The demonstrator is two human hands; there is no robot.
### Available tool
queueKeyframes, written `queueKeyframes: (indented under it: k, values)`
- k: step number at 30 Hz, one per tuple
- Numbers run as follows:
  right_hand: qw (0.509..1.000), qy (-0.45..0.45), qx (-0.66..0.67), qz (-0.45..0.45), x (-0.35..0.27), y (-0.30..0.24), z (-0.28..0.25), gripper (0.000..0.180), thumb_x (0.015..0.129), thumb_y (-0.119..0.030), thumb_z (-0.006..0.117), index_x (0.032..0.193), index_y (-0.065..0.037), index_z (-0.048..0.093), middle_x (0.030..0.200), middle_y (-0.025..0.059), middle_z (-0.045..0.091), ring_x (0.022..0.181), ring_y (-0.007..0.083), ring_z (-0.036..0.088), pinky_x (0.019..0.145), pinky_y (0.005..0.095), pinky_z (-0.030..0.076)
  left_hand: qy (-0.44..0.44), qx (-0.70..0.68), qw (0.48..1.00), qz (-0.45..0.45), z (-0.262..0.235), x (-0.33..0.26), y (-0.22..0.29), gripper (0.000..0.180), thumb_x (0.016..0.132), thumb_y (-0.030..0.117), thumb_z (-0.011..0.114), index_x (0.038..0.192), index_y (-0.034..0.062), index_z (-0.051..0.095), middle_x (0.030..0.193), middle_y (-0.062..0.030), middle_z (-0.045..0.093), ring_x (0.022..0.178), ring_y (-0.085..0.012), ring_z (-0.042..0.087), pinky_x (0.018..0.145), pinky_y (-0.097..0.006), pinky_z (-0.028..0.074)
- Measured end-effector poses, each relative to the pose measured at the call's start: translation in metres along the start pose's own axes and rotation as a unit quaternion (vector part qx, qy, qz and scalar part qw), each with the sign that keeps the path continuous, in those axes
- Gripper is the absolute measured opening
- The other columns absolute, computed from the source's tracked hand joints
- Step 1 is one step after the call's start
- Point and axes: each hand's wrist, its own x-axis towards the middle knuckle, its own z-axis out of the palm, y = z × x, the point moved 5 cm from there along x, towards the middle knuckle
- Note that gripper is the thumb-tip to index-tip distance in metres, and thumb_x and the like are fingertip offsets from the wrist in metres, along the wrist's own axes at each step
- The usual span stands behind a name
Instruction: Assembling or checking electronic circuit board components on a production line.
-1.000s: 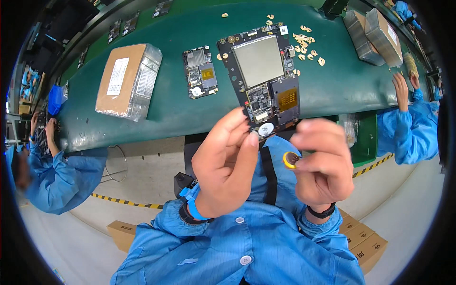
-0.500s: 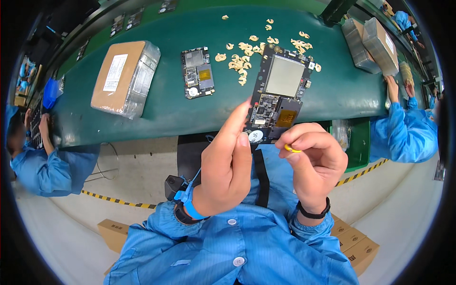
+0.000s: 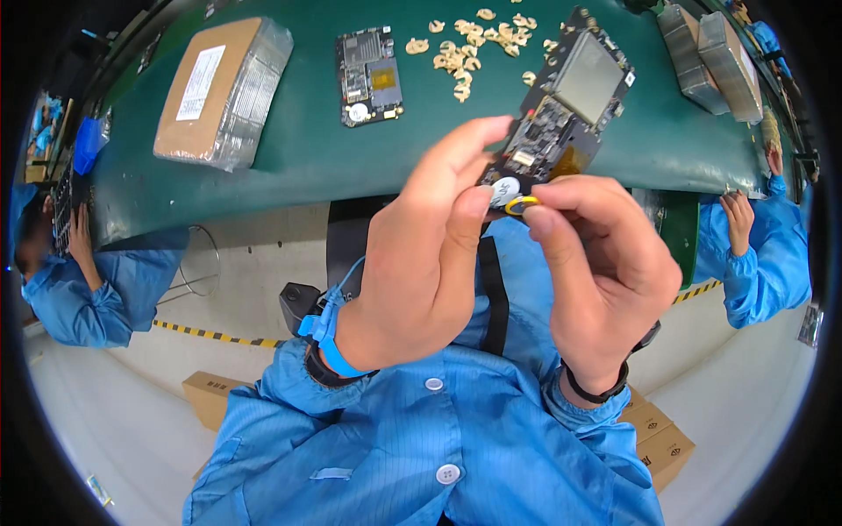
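Note:
My left hand [image 3: 419,254] grips a black circuit board [image 3: 545,131] by its lower left edge, thumb in front. The board is tilted up above the table's front edge, with a large silver shield plate, a gold-brown patch and a round white sticker [image 3: 506,190] near its lower end. Between thumb and forefinger of my right hand [image 3: 614,263] is a small yellow-rimmed disc [image 3: 522,205], like a coin cell. It is at the board's lower edge beside the sticker; whether it touches the board I cannot tell. A second circuit board [image 3: 368,79] lies flat on the green table [image 3: 289,188].
Beyond the boards lie several small cream curved pieces [image 3: 456,60]. A wrapped cardboard-topped stack [image 3: 224,96] stands at left, two wrapped stacks [image 3: 715,66] at far right. People in blue work at left [image 3: 83,289] and right [image 3: 763,245]. Cartons [image 3: 653,438] sit on the floor.
My right hand has brought the yellow-rimmed disc to the board's lower edge. Both hands and the board shifted right, and the board tilted further. The view shifted, so the table appears higher.

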Motion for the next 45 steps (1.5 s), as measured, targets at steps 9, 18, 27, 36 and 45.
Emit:
queueKeyframes:
  k: [9,18,27,36,45]
  values:
    - [0.998,-0.047,-0.039,-0.025,0.001,-0.002,0.001,0.014,0.091,0.004,0.074,0.104,0.005,0.072,0.100,0.0032,0.051,0.085,0.0094,0.046,0.072,0.0212,0.037,-0.027,-0.098,0.989,-0.106,-0.010,0.004,0.000,0.043,0.110,0.014,0.054,0.143,-0.0126,0.045,0.114,-0.0160,0.073,0.104,-0.0165,0.069,0.092,-0.028,0.059]
    - [0.999,-0.016,-0.024,0.015,0.002,0.006,0.005,0.011,0.092,0.001,0.074,0.102,0.004,0.071,0.097,0.0002,0.046,0.085,0.0095,0.042,0.075,0.0221,0.033,0.025,-0.072,0.994,-0.084,-0.007,0.002,-0.003,0.044,0.110,0.015,0.056,0.142,-0.0134,0.047,0.120,-0.0202,0.072,0.107,-0.0184,0.071,0.091,-0.028,0.060]
    - [0.999,-0.009,-0.023,0.024,0.002,0.008,0.008,0.012,0.092,0.003,0.073,0.104,0.005,0.071,0.097,0.0000,0.047,0.086,0.0093,0.045,0.077,0.0213,0.036,0.047,-0.033,0.998,-0.033,-0.008,0.000,-0.001,0.045,0.110,0.021,0.058,0.139,-0.0133,0.052,0.119,-0.0180,0.073,0.102,-0.0150,0.071,0.084,-0.024,0.060]
    - [1.000,0.002,-0.012,-0.007,0.000,0.009,0.011,0.012,0.092,0.005,0.073,0.105,0.005,0.071,0.098,0.0005,0.050,0.086,0.0087,0.047,0.077,0.0213,0.038,0.062,-0.070,0.995,-0.024,-0.003,-0.004,0.009,0.039,0.105,0.001,0.056,0.140,-0.0151,0.052,0.122,-0.0225,0.072,0.110,-0.0168,0.070,0.090,-0.025,0.059]
    - [0.999,0.045,-0.001,-0.030,-0.007,0.012,0.020,0.018,0.089,0.009,0.075,0.106,0.006,0.072,0.101,0.0033,0.050,0.084,0.0077,0.048,0.076,0.0209,0.038,0.054,-0.010,0.998,-0.017,-0.012,-0.005,0.005,0.043,0.100,-0.011,0.055,0.142,-0.0172,0.049,0.119,-0.0248,0.073,0.104,-0.0164,0.071,0.091,-0.024,0.058]
